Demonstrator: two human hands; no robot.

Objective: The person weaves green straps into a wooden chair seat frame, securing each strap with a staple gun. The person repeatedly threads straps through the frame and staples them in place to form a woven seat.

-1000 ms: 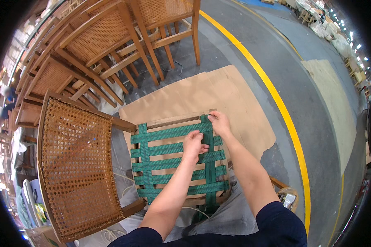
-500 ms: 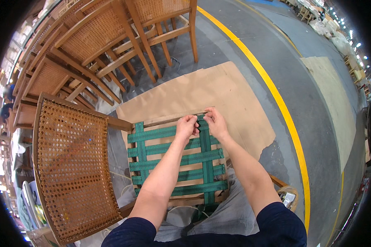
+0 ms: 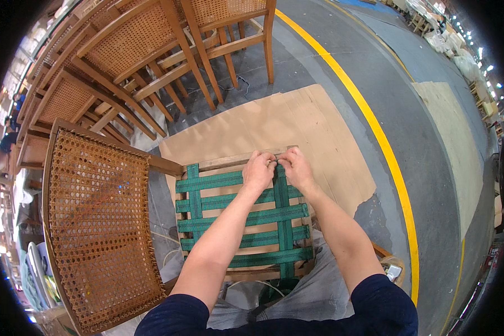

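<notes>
In front of me a wooden chair lies tipped, its woven cane back [image 3: 103, 224] at the left. Green webbing [image 3: 229, 218] crosses its seat frame in several woven bands. My left hand [image 3: 259, 171] and my right hand [image 3: 297, 169] meet at the far rail [image 3: 218, 161] of the seat. Both have their fingers pinched on the far end of a green webbing strap [image 3: 283, 210] that runs lengthwise toward me. The fingertips nearly touch, and the strap's end is mostly hidden between them.
Several wooden chairs with cane backs [image 3: 131, 53] stand close together at the far left. Brown cardboard [image 3: 319, 129] lies under and beyond the seat. A yellow line [image 3: 369, 120] curves along the grey floor at the right. By my right arm is a round container [image 3: 395, 271] with small items.
My hands have drawn closer together at the far rail, the left one rising slightly. The whole view has shifted a little, with the chair appearing slightly more to the right.
</notes>
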